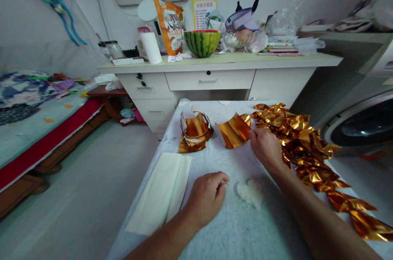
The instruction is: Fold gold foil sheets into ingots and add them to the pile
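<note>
Gold foil sheet (233, 131): curved on the worktop (242, 231), between the foil bundle (196, 127) and the twisted foil pieces (307, 141).
Right hand (266, 148): grip curled at the sheet's right edge; I cannot tell if it clamps foil. A sharp tug could crease or tear that edge.
Left hand (207, 196): grip curled, contents hidden; the left arm (166, 235) could drag the white paper (158, 194).
Twisted foil pieces: beside the right arm (310, 202), whose sweep could knock 1 or 2 off the worktop.

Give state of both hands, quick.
Left hand: fingers curled over the tabletop, hold can't be told.
Right hand: fingers curled at the gold foil sheet's edge, grip unclear.
</note>
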Tool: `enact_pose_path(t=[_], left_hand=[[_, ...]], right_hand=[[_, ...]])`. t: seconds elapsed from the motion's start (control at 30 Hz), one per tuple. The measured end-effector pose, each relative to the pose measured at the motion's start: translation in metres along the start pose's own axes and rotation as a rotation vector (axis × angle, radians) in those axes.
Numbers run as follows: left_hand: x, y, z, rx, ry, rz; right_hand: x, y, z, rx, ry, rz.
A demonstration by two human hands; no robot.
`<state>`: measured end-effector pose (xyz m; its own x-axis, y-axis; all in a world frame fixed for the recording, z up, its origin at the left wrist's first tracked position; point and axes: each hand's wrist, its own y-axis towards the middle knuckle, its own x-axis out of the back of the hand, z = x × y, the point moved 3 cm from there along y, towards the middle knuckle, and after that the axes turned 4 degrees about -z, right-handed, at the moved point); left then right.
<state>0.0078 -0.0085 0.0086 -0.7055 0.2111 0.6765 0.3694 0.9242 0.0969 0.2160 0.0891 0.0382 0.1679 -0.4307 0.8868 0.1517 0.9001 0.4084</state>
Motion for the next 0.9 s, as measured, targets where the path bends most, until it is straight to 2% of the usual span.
enact_pose_path(t=[0.37, 0.7, 0.9], left_hand=[[0.001, 0.001, 0.0, -0.006, 0.008, -0.005], [0.003, 0.002, 0.002, 0.029, -0.055, -0.014], [0.006, 0.002, 0.005, 0.069, -0.142, -0.056]], right_hand=[[0.019, -0.004, -0.014, 0.026, 0.167, -0.139], [0.043, -0.042, -0.026, 0.07, 0.432, -0.157], [0.045, -0.055, -0.029, 0.076, 0.549, -0.2]])
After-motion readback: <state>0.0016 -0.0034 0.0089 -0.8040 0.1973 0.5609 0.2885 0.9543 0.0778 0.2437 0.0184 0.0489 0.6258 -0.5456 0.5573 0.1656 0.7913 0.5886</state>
